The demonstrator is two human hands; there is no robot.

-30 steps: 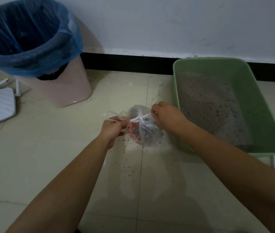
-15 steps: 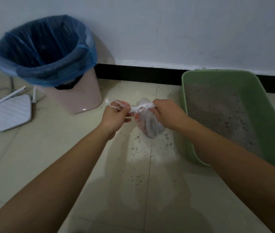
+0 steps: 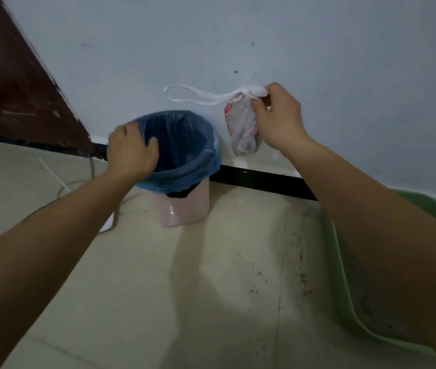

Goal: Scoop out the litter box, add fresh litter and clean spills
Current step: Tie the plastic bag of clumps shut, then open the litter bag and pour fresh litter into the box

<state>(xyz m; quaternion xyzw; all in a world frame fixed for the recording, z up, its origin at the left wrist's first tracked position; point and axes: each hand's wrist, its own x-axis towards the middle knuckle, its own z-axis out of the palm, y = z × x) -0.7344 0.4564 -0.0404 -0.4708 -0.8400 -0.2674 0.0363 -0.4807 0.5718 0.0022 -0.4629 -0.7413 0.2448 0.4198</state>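
Observation:
My right hand (image 3: 278, 119) holds a small tied white plastic bag (image 3: 240, 129) with red print up in the air, to the right of the bin; its loop handle trails left. My left hand (image 3: 131, 153) grips the near left rim of the pink waste bin (image 3: 184, 211), over its blue liner (image 3: 184, 145). The green litter box (image 3: 344, 296) sits at the right, mostly hidden by my right forearm. Dark litter grains (image 3: 259, 275) lie scattered on the tiles beside it.
A white wall with a black skirting board (image 3: 259, 179) runs behind the bin. A dark red door (image 3: 11, 89) stands at the far left. Cables and a white object (image 3: 105, 225) lie on the floor left of the bin.
My right hand has lifted the tied bag off the floor and up beside the bin. My left hand let go of the bag's handle and took hold of the bin's rim.

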